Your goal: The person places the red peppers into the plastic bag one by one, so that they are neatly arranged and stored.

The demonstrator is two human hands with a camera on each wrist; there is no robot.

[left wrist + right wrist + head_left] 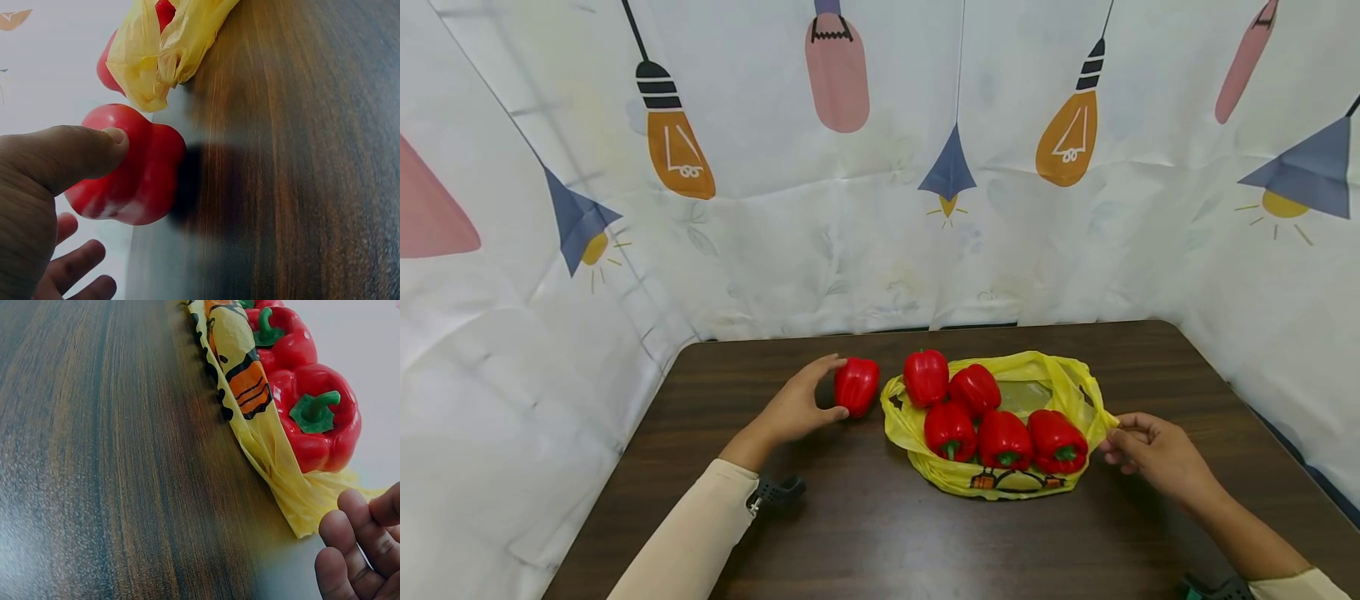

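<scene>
My left hand (pixel 801 404) is at the left of a red bell pepper (pixel 857 387), thumb on its near side and a fingertip at its far side. The left wrist view shows the thumb pressed on the pepper's glossy skin (pixel 153 172), the other fingers spread below. A yellow plastic bag (pixel 940 473), printed in orange and black, lies spread on the table with several red peppers (pixel 1003 440) on and in it. At the bag's right edge my right hand (pixel 1161 454) pinches the plastic between thumb and forefinger. Green stems (pixel 315 412) show on the peppers nearest that hand.
The dark wood-grain table (pixel 865 550) reaches back to a white curtain (pixel 880 250) printed with lamps and bulbs. The curtain also hangs along both sides. The lone pepper stands just left of the bag's rim.
</scene>
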